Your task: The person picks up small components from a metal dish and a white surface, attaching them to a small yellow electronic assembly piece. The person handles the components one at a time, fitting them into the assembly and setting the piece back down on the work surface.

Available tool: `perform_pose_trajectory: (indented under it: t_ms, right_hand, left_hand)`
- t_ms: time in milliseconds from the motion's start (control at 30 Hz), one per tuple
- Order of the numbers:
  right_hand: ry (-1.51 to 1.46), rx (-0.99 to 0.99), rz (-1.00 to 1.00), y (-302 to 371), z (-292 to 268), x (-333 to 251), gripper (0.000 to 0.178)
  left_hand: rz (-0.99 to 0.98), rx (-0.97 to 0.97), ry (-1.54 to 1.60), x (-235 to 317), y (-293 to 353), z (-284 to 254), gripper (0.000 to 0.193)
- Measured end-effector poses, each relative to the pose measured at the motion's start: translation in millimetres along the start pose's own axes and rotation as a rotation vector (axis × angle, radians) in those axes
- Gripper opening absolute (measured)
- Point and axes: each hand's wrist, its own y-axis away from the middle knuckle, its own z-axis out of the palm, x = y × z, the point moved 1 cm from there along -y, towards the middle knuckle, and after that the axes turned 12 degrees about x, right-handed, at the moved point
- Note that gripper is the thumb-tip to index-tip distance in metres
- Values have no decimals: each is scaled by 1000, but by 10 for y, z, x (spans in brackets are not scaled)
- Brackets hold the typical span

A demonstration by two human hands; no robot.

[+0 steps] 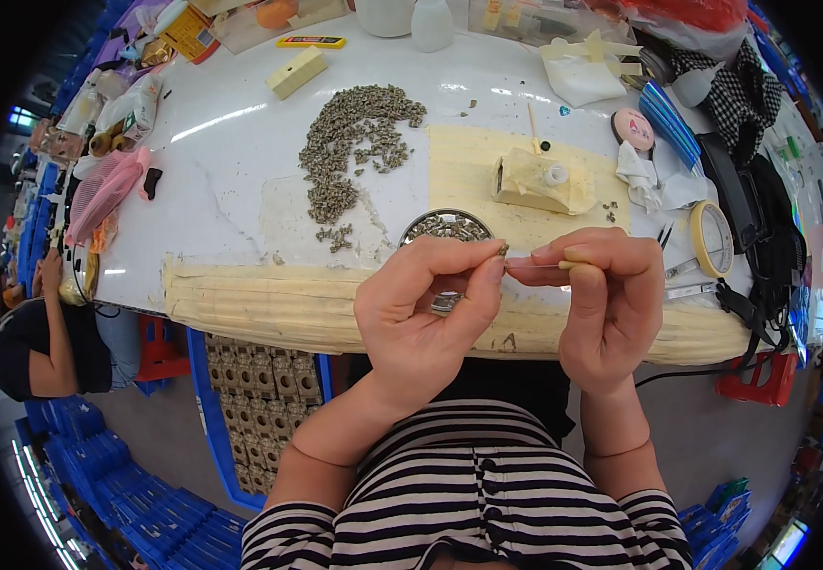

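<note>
Sm. metal part [503, 250] pinched in L hand [425, 309], pale-hndl'd thin tool [542, 266] approx. horiz. in R hand [611, 309].

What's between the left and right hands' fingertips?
Head view: a needle-like rod, extending from the right hand toward the small metal part pinched by the left hand.

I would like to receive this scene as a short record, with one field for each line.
Left hand: pinches a small metal part between thumb and finger
Right hand: holds a thin tool, directed toward that part
Tool contact: too small to tell
Loose pieces: heap of small metal parts on the white table
Container: round metal dish, holding more pieces, partly hidden by the left hand
Right side: roll of tape
Below table: blue crate with metal blocks
</note>
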Motion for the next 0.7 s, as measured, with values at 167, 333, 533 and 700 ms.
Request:
perform_pose_trajectory:
  t_ms: [167,333,533,700]
  right_hand:
    - [-24,2,8,-4,6,-2,9]
    - [-2,140,12,-76,-46,-33,11]
    - [563,258,-279,-426,-188,33,4]
    - [805,123,-359,-513,-174,122,8]
  left_hand:
    - [-16,-3,18,5,-2,-1,16]
    - [-13,-15,-1,8,-11,2,17]
    - [-31,-17,30,7,-12,-17,16]
    - [-138,-19,120,48,-16,-4,15]
